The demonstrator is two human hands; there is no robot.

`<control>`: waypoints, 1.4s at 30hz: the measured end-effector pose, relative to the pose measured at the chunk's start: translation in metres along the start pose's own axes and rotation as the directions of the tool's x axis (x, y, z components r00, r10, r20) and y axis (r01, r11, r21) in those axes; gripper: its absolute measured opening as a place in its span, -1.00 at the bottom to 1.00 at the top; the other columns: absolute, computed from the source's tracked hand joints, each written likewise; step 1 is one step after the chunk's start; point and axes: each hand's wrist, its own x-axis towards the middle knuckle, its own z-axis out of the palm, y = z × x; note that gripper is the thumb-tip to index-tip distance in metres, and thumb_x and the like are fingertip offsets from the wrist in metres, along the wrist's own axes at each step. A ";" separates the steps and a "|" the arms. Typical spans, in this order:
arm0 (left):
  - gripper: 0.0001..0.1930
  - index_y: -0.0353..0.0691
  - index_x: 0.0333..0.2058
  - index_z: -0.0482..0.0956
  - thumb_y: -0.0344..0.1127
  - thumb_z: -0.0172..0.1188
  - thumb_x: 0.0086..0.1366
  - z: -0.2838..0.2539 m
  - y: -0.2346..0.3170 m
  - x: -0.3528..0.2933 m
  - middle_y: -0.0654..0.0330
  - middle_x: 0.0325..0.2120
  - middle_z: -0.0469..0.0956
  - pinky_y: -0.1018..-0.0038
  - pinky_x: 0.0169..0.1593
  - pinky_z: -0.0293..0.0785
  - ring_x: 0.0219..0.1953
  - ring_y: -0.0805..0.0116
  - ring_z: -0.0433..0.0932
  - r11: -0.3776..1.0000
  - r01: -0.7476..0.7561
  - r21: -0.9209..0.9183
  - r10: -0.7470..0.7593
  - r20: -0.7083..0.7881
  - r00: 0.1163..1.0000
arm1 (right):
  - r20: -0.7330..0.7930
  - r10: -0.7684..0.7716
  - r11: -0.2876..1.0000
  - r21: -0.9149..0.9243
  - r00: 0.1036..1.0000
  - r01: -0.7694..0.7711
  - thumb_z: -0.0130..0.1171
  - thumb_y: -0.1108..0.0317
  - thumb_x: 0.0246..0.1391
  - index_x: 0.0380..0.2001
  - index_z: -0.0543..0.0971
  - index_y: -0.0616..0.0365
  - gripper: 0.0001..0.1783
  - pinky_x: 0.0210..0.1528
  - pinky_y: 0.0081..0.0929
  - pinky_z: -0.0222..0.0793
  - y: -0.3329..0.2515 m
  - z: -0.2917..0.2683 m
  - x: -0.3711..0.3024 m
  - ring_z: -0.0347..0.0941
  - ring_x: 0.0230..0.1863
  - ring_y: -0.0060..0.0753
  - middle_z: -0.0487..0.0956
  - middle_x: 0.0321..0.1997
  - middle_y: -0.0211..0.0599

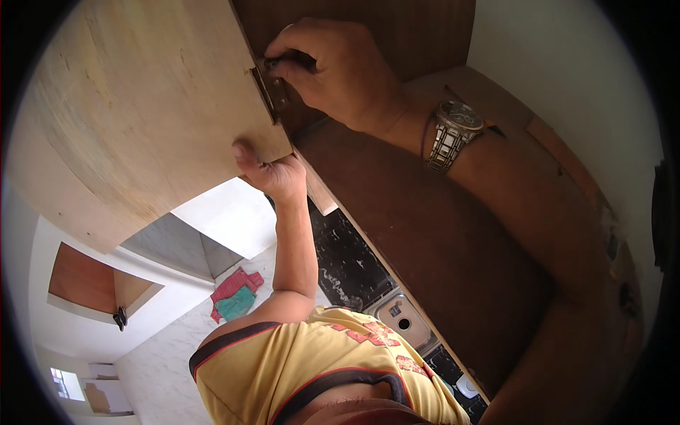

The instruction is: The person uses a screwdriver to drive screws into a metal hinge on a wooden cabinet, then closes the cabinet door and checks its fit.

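A pale wooden cabinet door [156, 106] fills the upper left, its lower corner gripped by my left hand [273, 173] with the thumb on the face and the fingers behind the edge. A metal hinge [265, 95] sits where the door meets the dark cabinet side panel [397, 35]. At the upper end of this hinge, my right hand [340, 67] is closed in a pinch of thumb and forefinger. Whatever small dark thing lies between the fingertips is too small to name. A metal wristwatch [453, 131] is on my right wrist.
The brown cabinet bottom board [432, 248] stretches under my right arm. Far below are a black marbled counter [350, 258] and a steel sink [404, 319]. Red and green cloths [237, 301] lie on the pale floor [159, 354]. A white wall [559, 71] bounds the right.
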 end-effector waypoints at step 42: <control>-0.30 -0.35 0.21 0.34 0.17 0.14 0.38 0.029 0.023 0.008 0.06 0.16 0.39 0.27 0.30 0.38 0.22 0.23 0.41 0.989 -0.041 0.139 0.047 -0.039 0.998 | 0.323 -0.154 0.938 -0.248 0.934 0.241 0.19 0.49 0.05 -0.36 0.56 0.33 -0.90 -0.27 -0.25 0.61 -0.022 -0.010 0.032 0.60 -0.34 -0.02 0.57 -0.37 0.00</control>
